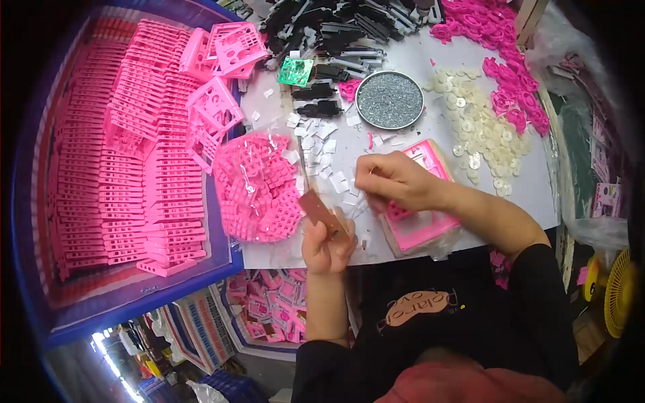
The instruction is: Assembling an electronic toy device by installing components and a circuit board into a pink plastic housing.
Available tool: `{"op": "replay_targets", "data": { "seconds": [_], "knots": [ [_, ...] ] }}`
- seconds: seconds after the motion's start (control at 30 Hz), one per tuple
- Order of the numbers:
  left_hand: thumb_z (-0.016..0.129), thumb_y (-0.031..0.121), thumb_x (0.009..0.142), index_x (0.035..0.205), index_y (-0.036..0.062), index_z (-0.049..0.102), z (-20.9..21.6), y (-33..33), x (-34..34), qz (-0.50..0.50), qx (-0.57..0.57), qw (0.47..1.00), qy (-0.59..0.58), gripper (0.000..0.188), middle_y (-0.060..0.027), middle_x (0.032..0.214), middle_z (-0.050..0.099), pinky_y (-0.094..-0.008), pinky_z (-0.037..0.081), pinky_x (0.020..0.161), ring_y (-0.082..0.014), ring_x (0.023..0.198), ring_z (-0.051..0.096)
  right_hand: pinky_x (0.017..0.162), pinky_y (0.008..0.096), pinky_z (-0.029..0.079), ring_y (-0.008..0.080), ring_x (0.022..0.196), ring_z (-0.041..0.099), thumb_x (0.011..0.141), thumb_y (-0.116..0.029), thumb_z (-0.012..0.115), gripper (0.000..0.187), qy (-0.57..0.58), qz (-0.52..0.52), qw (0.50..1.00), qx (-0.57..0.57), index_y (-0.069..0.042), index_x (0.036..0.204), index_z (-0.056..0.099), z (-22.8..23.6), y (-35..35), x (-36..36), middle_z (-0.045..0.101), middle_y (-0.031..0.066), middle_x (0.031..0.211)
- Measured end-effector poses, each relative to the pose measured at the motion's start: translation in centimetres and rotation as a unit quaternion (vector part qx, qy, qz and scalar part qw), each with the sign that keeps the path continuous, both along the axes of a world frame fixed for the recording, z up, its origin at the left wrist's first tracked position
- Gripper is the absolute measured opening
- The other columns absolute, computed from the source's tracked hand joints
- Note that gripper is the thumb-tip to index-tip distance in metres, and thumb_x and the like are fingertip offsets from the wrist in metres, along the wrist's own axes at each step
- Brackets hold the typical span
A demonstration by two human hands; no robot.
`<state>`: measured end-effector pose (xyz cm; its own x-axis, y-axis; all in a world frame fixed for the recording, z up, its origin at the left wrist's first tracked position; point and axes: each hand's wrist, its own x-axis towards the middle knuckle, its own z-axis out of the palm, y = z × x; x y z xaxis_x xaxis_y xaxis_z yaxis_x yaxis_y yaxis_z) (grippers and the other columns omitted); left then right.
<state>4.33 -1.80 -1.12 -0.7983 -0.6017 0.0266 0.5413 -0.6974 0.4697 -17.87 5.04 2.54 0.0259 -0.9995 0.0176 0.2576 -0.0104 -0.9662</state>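
Observation:
My left hand [326, 247] is closed around a small brown board [326, 216], a flat rectangle that looks like a bare circuit board, held tilted above the table. Just right of it, my right hand [393, 180] is closed in a pinch. Thin greyish strands, perhaps wires, show between the two hands, but what the right fingertips grip is hidden. Beneath the right hand and forearm lies a pink plastic casing [411, 240] with a rectangular opening, resting on a pale block. Small white square pieces [322, 158] are scattered beyond the left hand.
Left stands a blue crate [232, 258] of stacked pink frames [171, 232], beside a bag of pink keypads [259, 195]. Farther back are a round tin of small screws [390, 101], black parts [329, 27] and a green-lit circuit board [295, 70]. Pale discs [487, 134] and magenta parts [480, 23] lie right.

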Motion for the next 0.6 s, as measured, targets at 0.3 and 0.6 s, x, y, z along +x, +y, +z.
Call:
{"op": "replay_targets", "data": {
  "seconds": [0.3,0.6],
  "knots": [
    [0.054,0.027,0.102,0.132,-0.0028,0.048,2.3,0.9,-2.3,0.081,-0.306,0.946,-0.074,0.043,-0.0322,0.119,0.060,-0.0344,0.059,0.053,-0.0366,0.094,0.068,0.040,0.0249,0.022,0.0069,0.042,0.030,0.104,-0.045,0.050,0.038,-0.118,0.159,0.946,0.257,-0.009,0.098,0.060,-0.1,1.5,0.0,0.038,-0.0046,0.054],
    [0.054,0.007,0.100,0.123,-0.0068,0.057,3.2,2.4,-0.9,0.016,-0.301,0.923,-0.239,0.027,-0.0183,0.103,0.069,-0.0281,0.051,0.056,-0.0166,0.070,0.062,0.069,0.0352,0.052,0.0295,0.070,0.062,0.097,-0.028,0.064,0.031,0.392,0.191,0.891,0.123,-0.009,0.121,0.065,6.7,15.7,-7.7,0.065,0.0108,0.079]
  ]
}}
